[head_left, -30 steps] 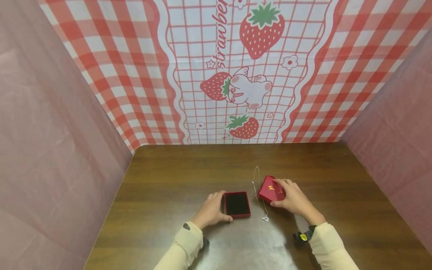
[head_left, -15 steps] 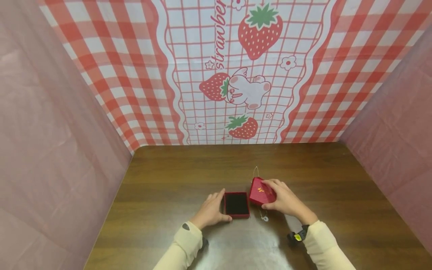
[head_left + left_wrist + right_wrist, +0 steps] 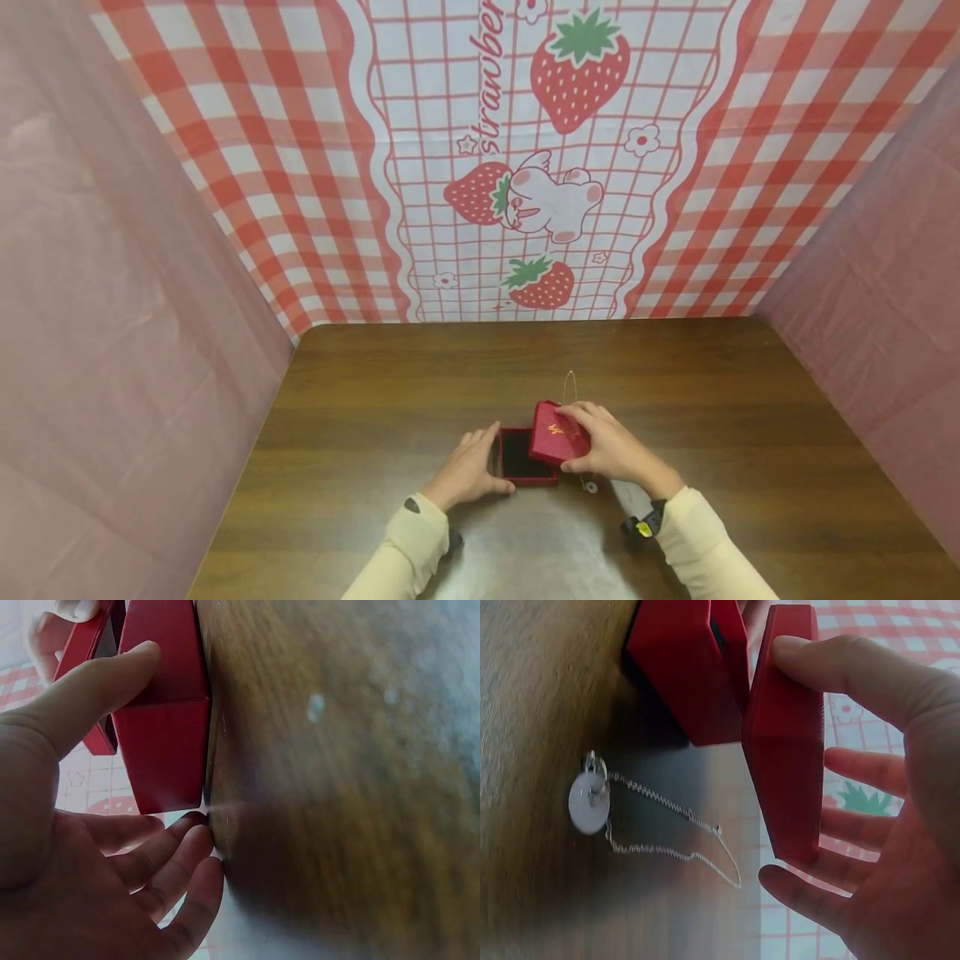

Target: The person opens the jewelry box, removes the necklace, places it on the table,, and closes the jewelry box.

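Observation:
A red jewellery box base (image 3: 528, 481) with a black lining sits on the table. My left hand (image 3: 468, 469) holds it at its left side, thumb on the front face and fingers along the left edge. My right hand (image 3: 615, 446) grips the red lid (image 3: 557, 435), which bears gold print. It is tilted over the right part of the base, hiding some of the black lining. In the right wrist view, the thumb lies on one side of the lid and the fingers on the other. A necklace with a round white pendant (image 3: 589, 802) lies beside the base, its chain partly covered in the head view.
The brown wooden table (image 3: 375, 375) ends at a red-and-white checked strawberry cloth (image 3: 525, 167) at the back. Pink curtains hang at the left (image 3: 135, 292) and right. Both wrists wear dark straps.
My right hand has carried the lid leftward, from beside the necklace to over the right part of the box base. The left hand and the base have stayed in place.

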A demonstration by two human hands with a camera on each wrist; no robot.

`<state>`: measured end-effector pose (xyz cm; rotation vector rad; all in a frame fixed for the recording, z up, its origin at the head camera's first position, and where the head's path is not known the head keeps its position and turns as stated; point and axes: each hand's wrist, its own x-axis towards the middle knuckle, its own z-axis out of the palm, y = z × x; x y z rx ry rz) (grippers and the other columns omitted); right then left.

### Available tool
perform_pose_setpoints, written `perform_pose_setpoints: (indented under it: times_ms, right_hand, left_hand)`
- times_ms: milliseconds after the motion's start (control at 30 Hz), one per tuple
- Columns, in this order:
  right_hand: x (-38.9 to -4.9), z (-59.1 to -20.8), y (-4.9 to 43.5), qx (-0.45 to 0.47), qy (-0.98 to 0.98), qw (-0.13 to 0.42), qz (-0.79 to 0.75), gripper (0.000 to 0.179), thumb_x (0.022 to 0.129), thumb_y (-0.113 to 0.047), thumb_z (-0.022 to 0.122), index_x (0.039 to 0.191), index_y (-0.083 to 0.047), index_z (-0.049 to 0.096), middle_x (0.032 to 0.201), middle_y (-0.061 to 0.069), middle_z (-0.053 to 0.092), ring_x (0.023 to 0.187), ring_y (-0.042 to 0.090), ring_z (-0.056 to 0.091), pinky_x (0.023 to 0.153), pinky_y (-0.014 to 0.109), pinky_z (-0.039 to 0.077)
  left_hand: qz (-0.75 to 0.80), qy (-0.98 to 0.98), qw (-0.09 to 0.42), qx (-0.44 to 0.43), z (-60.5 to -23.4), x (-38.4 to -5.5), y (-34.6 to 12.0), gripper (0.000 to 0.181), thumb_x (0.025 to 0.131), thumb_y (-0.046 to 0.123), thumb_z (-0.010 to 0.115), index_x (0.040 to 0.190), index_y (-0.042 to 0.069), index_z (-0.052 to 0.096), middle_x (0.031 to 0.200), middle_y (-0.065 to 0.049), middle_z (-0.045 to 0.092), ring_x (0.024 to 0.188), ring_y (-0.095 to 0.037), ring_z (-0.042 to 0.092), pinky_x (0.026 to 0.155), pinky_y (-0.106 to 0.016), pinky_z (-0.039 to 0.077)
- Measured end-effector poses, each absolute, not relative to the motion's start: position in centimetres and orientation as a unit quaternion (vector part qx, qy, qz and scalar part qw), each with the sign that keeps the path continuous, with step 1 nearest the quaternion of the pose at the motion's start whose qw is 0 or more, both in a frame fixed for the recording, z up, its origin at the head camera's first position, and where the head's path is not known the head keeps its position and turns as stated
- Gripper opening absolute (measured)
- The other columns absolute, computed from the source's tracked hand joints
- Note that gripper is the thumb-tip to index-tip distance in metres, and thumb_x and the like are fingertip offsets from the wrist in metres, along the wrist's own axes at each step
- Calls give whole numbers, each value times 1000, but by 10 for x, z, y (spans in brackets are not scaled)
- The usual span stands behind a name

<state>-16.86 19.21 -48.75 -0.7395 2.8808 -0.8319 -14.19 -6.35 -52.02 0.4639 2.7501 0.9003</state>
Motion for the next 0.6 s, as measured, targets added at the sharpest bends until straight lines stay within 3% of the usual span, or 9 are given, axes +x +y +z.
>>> perform_pose_setpoints:
  times_ms: [600]
  right_hand:
    - [-167,-488,168,-295,918,52,-262,80,62,-28,88,132,-11,56,129,10,57,114,27,52,88,44,50]
  left_hand:
    - [305,933,99,161,-523,-143,-63,102,68,33,87,148,0,34,141,-20,51,128,-34,47,108,-49,41]
